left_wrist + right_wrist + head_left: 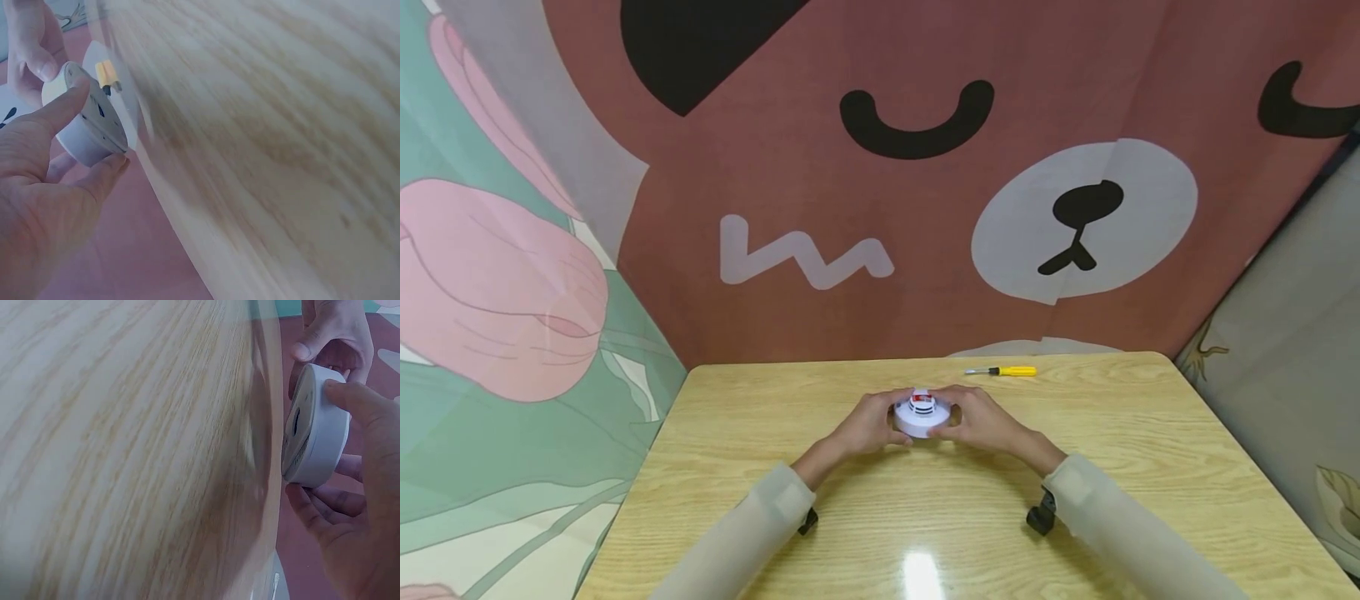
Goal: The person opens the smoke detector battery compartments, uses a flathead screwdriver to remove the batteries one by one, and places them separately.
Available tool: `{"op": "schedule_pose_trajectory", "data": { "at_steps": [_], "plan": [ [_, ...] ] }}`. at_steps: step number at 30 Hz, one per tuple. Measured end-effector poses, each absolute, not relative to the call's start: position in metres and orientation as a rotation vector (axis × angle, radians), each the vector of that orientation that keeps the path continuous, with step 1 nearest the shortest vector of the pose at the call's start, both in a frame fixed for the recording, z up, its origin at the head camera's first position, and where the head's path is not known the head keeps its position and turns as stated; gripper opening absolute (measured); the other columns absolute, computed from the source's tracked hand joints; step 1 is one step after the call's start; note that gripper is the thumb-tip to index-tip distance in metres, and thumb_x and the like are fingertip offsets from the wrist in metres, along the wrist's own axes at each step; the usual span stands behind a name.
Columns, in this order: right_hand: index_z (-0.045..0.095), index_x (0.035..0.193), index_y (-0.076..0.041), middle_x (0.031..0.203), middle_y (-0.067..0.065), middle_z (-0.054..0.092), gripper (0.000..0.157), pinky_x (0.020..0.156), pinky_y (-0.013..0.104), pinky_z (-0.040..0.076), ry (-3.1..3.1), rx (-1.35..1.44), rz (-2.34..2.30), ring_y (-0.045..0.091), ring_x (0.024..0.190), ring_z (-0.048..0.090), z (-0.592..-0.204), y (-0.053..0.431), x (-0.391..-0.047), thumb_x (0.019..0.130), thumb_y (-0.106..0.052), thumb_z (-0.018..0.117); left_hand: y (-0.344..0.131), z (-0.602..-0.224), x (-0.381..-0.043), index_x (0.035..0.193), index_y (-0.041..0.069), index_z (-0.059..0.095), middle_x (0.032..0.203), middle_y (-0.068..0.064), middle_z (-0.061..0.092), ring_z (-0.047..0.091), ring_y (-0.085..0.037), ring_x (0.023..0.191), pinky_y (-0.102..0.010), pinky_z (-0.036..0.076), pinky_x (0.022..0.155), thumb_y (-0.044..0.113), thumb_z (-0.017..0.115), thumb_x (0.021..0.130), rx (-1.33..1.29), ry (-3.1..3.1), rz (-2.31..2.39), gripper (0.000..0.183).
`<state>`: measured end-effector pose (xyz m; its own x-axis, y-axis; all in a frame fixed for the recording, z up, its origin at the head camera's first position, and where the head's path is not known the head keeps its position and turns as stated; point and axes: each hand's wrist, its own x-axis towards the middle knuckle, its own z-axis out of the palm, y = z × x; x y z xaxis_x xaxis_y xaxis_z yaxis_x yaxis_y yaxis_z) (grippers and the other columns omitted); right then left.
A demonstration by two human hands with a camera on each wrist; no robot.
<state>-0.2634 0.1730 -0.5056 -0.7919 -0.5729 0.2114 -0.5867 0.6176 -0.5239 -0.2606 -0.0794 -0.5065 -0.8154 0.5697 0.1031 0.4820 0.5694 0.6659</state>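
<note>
Between the two hands, a round white smoke detector [922,416] is held above the wooden table, its vented dome with a red label facing up in the head view. My left hand [871,423] grips its left rim, thumb low and fingers around the side. On the opposite rim, my right hand [987,421] holds it the same way. The left wrist view shows the detector's flat underside [100,115] with small slots and holes. In the right wrist view the white side wall [325,431] lies between thumb and fingers.
A screwdriver [1017,372] with a yellow handle lies behind the hands near the table's back edge. The wooden table [1150,467] reaches back to a hanging cloth [790,325] printed with a bear face. More printed cloth [512,433] hangs on the left.
</note>
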Motion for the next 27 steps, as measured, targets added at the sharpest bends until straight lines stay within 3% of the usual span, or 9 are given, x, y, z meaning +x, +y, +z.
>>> {"op": "schedule_pose_trajectory", "data": {
  "at_steps": [8, 12, 18, 27],
  "plan": [
    [0.065, 0.142, -0.003, 0.125, 0.008, 0.073, 0.068, 0.084, 0.025, 0.06, -2.824, 1.018, 1.038, 0.014, 0.1, 0.071, -0.502, 0.175, -0.262, 0.09, -0.043, 0.085, -0.081, -0.505, -0.256, 0.152, 0.008, 0.057, 0.146, -0.011, 0.065, 0.067, -0.023, 0.124, -0.027, 0.056, 0.1, 0.01, 0.09, 0.085, 0.926, 2.628, 1.14, 0.074],
    [0.065, 0.142, -0.002, 0.128, 0.011, 0.073, 0.066, 0.09, 0.03, 0.061, -2.807, 1.017, 1.084, 0.018, 0.106, 0.073, -0.504, 0.176, -0.261, 0.094, -0.044, 0.082, -0.082, -0.503, -0.255, 0.152, 0.006, 0.057, 0.147, -0.013, 0.064, 0.067, -0.024, 0.126, -0.022, 0.056, 0.099, 0.01, 0.086, 0.089, 0.923, 2.574, 1.201, 0.07],
    [0.061, 0.144, 0.004, 0.136, 0.02, 0.069, 0.067, 0.098, 0.043, 0.06, -2.789, 1.013, 1.141, 0.031, 0.118, 0.072, -0.5, 0.176, -0.258, 0.099, -0.044, 0.075, -0.086, -0.5, -0.256, 0.154, 0.004, 0.054, 0.153, -0.014, 0.058, 0.063, -0.025, 0.133, -0.025, 0.054, 0.104, 0.015, 0.08, 0.094, 0.916, 2.501, 1.268, 0.066],
    [0.059, 0.144, 0.008, 0.138, 0.026, 0.066, 0.059, 0.094, 0.042, 0.062, -2.704, 1.058, 1.224, 0.036, 0.117, 0.072, -0.499, 0.177, -0.257, 0.097, -0.02, 0.08, -0.09, -0.496, -0.26, 0.156, 0.0, 0.048, 0.156, -0.015, 0.054, 0.062, -0.027, 0.135, -0.029, 0.055, 0.104, 0.021, 0.076, 0.099, 0.856, 2.456, 1.305, 0.066]
  ]
}}
